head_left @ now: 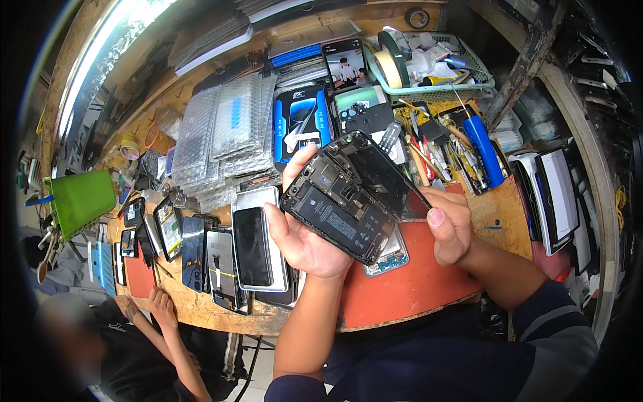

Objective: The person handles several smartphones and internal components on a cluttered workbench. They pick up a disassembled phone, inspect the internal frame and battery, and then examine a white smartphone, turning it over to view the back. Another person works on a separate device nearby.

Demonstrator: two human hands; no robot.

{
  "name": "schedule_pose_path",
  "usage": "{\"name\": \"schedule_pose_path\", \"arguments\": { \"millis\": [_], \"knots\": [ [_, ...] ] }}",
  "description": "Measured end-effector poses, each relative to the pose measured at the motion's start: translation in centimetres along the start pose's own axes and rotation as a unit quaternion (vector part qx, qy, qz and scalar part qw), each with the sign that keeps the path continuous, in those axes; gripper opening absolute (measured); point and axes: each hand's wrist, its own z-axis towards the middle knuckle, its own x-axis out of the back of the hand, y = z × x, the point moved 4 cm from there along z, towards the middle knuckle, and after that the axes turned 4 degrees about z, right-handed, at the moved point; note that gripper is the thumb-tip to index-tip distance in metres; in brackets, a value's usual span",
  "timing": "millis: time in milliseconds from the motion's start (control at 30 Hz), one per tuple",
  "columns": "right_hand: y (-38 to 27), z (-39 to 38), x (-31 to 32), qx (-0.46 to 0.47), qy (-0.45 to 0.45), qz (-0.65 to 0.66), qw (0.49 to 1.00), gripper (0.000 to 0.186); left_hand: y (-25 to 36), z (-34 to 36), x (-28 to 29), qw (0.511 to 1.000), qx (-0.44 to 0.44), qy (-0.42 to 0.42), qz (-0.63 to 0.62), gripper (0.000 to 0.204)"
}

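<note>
My left hand [315, 248] cradles an opened smartphone [341, 218], its thumb on the near side and fingers behind. The black battery and inner boards face up. A dark screen panel [383, 171] is folded up along the phone's far side, and my right hand [450, 224] pinches its right corner between thumb and fingers. Whether a cable joins panel and body is too small to tell. Under the phone, a silver frame with a blue circuit board [390, 258] lies on the red mat [415, 288].
Left of my hands lie a black phone in a white tray [276, 261] and several other phones. Behind are bubble-wrap sleeves [228, 127], a blue-black box [301, 114], a propped phone [345, 63] and a green basket [469, 84]. A blue-handled tool [483, 151] stands right. Another person's hand [162, 305] rests lower left.
</note>
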Motion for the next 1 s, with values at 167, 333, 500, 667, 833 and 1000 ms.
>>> {"name": "schedule_pose_path", "arguments": {
  "millis": [167,333,500,667,833,1000],
  "knots": [
    [0.3,-0.1,0.0,-0.034,-0.004,0.014,0.999,0.043,-0.2,0.0,0.1,1.000,0.005,0.013,0.009,0.079],
    [-0.1,0.0,-0.1,-0.018,-0.005,0.003,1.000,0.043,-0.2,0.2,0.1,1.000,0.008,0.001,0.014,0.078],
    [-0.6,0.0,-0.1,0.039,-0.003,-0.023,0.999,0.045,-0.2,0.2,0.4,1.000,0.005,0.010,0.018,0.080],
    [-0.8,-0.2,0.0,0.101,0.019,-0.038,0.994,0.051,-0.1,0.3,0.7,0.996,0.009,-0.017,0.088,0.075],
    [-0.8,-0.3,0.1,0.146,0.038,-0.061,0.987,0.053,0.1,-0.1,0.6,0.990,0.006,0.023,0.138,0.075],
    [-0.8,-0.3,0.2,0.157,0.055,-0.057,0.984,0.052,0.3,-0.1,0.2,0.985,-0.008,0.044,0.165,0.075]
  ]
}}
